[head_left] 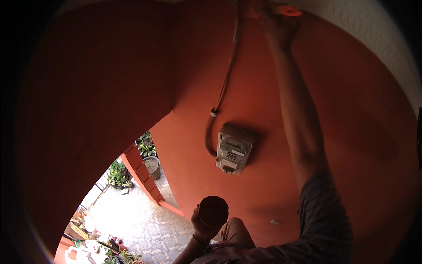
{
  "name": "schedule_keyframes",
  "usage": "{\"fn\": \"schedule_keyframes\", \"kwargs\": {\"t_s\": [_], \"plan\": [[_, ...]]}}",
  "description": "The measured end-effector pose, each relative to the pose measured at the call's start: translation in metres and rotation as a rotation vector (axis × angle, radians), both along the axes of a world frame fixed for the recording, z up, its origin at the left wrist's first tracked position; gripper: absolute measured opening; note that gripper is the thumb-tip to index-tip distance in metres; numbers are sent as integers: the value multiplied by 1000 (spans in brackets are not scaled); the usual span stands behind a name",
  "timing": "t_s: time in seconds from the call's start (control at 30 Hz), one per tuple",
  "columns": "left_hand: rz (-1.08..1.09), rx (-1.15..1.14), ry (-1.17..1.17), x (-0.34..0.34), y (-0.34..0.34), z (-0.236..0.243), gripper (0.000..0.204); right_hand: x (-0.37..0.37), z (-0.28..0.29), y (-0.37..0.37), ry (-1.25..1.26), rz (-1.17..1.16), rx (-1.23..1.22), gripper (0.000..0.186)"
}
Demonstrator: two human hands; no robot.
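My right hand (280, 28) is raised high against the orange-red wall (263, 79), near where it meets the pale ceiling (365, 31). Its fingers are closed on a tool with a bright orange end (291, 11); the rest of the tool is too dark and covered to make out. Low in front of my body, my left hand (201, 228) is wrapped round a dark round container (213, 210). Its contents are lost in shadow.
A grey meter box (235, 149) with a keypad hangs on the wall, fed by a cable (226, 75) from above. Left and below, an orange post (140, 174), a patterned tiled floor (162, 233) and potted plants (118, 174) show in bright light.
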State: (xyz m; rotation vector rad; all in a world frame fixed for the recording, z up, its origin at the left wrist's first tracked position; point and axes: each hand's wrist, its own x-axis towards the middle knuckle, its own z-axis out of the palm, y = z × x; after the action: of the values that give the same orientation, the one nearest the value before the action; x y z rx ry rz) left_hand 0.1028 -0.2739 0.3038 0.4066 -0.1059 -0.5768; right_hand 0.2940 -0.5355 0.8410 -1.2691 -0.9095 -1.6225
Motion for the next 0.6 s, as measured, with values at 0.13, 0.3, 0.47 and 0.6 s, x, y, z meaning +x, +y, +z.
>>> {"fn": "schedule_keyframes", "kwargs": {"t_s": [0.13, 0.3, 0.47, 0.6], "plan": [[-70, -43, 7, -5, -1, 15, 61, 9, 6, -27, -287, -84, -128, 26], [-100, -228, 227, -3, 3, 13, 58, 7, -1, -15, -26, -43, -1, 20], [-110, -170, 204, -8, -1, 25, 57, 7, -7, -28, -22, -251, -21, 20], [-88, -173, 184, -5, 2, 12, 57, -31, -35, -15, -102, -248, 69, 8]]}}
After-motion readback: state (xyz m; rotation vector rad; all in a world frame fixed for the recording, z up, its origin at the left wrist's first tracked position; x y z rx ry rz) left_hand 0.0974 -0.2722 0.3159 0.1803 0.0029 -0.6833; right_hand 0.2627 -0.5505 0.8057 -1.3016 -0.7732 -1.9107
